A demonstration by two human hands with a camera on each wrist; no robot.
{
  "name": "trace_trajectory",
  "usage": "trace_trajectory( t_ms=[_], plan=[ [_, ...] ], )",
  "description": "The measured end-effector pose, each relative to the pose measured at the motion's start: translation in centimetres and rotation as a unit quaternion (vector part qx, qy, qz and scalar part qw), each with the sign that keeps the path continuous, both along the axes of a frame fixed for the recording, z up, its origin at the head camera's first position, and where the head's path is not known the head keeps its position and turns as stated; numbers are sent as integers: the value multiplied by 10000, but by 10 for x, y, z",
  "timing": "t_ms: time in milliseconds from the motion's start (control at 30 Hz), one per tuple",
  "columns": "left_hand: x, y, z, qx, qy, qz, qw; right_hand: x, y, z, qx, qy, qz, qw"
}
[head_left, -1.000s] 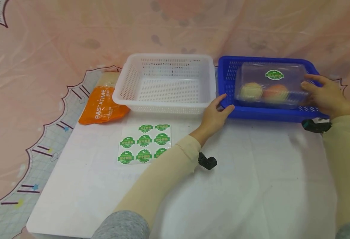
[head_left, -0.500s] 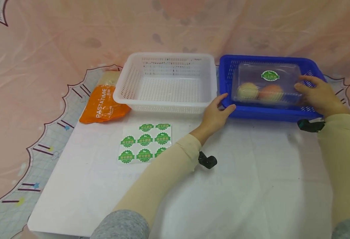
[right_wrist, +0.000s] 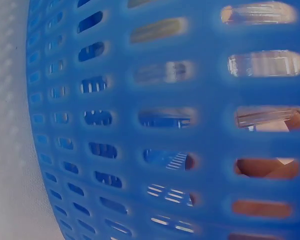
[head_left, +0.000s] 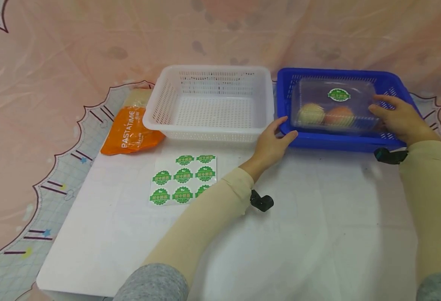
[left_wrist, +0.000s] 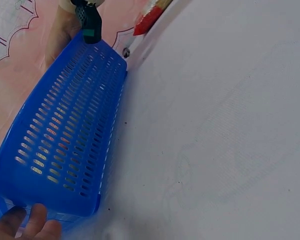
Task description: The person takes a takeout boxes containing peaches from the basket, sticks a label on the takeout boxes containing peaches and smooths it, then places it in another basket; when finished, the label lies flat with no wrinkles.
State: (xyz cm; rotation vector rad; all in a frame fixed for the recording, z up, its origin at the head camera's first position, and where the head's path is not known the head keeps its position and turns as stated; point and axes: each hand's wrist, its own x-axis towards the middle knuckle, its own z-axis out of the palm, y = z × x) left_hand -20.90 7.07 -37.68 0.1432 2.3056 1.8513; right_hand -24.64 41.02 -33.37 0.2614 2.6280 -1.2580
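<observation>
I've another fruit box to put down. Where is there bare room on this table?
The white basket is empty. The white sheet is bare in front of the blue basket, between the two forearms. It is crowded at the blue basket, where the clear fruit box and both hands sit, and left, by the sticker sheet and orange packet.

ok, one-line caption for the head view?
Right hand sets clear fruit box into blue basket; left hand steadies its corner.
</observation>
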Motion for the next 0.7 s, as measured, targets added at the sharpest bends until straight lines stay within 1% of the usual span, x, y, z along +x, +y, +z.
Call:
trace_trajectory(
  t_ms=[100, 367, 467, 533, 633, 700],
  plan=[
    [0, 0, 0, -12, 9, 20, 10000, -1, 0, 0, -15, 3, 55, 10000],
    [1, 0, 2, -68, 20, 49, 10000, -2, -1, 0, -230, 61, 7, 9997],
    [1, -1, 3, -147, 65, 43, 9999, -1, -1, 0, -95, 48, 32, 9999],
    [1, -2, 4, -271, 112, -1, 9996, 0, -2, 1, 135, 26, 57, 9999],
    [2, -5, 4, -513, 189, -181, 9983, 1, -2, 2, 431, -1, 87, 9990],
    [4, -7, 5, -713, 206, -331, 9967, 2, -2, 3, 527, -42, 79, 9986]
  ],
)
